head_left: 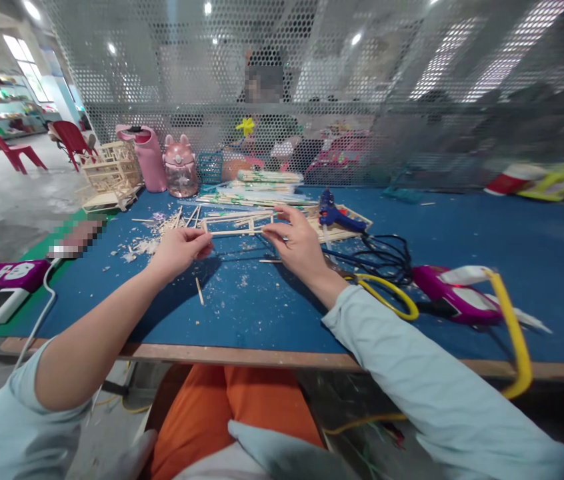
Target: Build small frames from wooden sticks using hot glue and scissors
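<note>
Between my two hands, above the blue tabletop, is a narrow ladder-like frame of thin wooden sticks (235,233). My left hand (179,252) pinches its left end between thumb and fingers. At the other end my right hand (295,243) grips it with thumb and index finger. Just behind my right hand a blue glue gun (335,215) rests on a flat stick panel (362,219). Loose sticks and pale scraps (147,245) lie beyond my left hand. One short stick (199,291) lies on the table nearer to me.
A built stick structure (109,173), a pink bottle (149,160) and a clear pink bottle (181,170) stand at back left. Bundled sticks (262,193) lie by the perforated screen (202,80). Purple power strips (455,293) and cables are at right and left. A person sits behind the screen.
</note>
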Demonstrator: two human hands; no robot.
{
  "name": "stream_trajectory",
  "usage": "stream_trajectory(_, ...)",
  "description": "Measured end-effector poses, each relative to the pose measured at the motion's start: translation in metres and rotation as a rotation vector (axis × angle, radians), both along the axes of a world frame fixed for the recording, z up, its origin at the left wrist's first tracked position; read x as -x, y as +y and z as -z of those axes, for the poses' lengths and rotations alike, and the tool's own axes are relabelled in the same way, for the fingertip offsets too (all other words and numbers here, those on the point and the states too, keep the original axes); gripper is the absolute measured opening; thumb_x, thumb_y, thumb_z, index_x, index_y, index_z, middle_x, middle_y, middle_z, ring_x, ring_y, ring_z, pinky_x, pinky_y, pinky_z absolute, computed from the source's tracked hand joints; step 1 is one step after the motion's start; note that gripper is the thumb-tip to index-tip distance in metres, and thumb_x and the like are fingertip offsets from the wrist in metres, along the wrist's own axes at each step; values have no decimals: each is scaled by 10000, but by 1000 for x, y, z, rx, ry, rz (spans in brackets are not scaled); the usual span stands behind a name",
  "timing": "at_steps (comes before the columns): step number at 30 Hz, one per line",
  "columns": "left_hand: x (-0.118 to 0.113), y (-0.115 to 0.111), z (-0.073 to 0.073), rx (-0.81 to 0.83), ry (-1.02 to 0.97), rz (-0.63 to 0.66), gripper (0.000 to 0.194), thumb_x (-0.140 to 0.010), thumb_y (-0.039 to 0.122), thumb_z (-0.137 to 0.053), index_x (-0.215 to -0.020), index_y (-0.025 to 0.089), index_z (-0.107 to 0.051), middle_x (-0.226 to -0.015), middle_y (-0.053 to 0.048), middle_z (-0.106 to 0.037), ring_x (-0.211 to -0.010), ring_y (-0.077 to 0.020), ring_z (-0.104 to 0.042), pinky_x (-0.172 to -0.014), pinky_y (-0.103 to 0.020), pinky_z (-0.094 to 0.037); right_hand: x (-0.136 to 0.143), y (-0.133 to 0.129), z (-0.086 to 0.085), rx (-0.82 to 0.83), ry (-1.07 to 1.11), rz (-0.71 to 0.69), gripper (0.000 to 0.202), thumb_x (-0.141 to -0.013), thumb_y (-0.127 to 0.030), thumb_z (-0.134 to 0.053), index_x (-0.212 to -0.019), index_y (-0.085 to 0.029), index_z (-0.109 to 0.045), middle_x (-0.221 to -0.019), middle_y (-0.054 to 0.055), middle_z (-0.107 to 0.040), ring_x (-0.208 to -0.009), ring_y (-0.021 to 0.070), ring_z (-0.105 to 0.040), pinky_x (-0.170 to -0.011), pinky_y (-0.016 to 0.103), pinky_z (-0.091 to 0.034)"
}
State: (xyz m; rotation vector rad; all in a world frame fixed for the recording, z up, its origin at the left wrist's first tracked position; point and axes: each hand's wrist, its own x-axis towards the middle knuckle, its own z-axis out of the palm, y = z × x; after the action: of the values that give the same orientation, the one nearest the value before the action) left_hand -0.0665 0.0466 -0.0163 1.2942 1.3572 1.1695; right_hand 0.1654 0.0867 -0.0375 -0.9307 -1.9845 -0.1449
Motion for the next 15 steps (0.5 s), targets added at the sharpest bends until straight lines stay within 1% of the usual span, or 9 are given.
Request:
stream_trajectory(3, 0, -1, 0, -8, -3, 10, 129, -740, 262, -653, -718, 135, -656, -631, -18, -650, -572, -95, -589, -587, -241, -475, 0, 1, 0, 5, -11, 5, 181, -845, -278, -539, -836, -213, -707, -1171, 96, -557, -1050, 221, -555, -906, 449, -469)
stream_trajectory(7, 1, 1, 2, -26, -1, 29, 155, -732, 289, -664, -703, 137, -652, -611, -15, -642, -539, -92, -572, -585, -253, -477, 1, 1, 0, -8, -28, -9, 193, -851, -287, -533, -834, -204, -707, -1189, 111, -549, -1071, 224, -542, -900, 433, -471)
stream_trajectory(12, 2, 4, 7, -50, 4, 46, 177, -739, 292, -650, -659, 134, -640, -587, -5, -623, -506, -75, -542, -541, -219, -454, 1, 1, 0, -14, -31, -1, 179, -852, -297, -531, -834, -211, -687, -1202, 98, -539, -1112, 236, -514, -907, 444, -455)
stream_trajectory(14, 1, 5, 8, -63, 6, 31, 187, -731, 296, -652, -644, 131, -638, -566, 0, -610, -493, -72, -528, -526, -210, -441, 3, 2, 1, 13, 24, 0, 133, -815, -279, -577, -899, -213, -656, -1193, 99, -539, -1110, 240, -507, -927, 451, -438)
stream_trajectory(15, 1, 5, 8, -68, 3, 16, 191, -726, 300, -655, -642, 129, -639, -558, 2, -605, -489, -73, -523, -522, -209, -436, 3, 2, 2, 53, 77, 11, 193, -774, -266, -620, -959, -209, -626, -1185, 107, -537, -1091, 242, -513, -917, 449, -443)
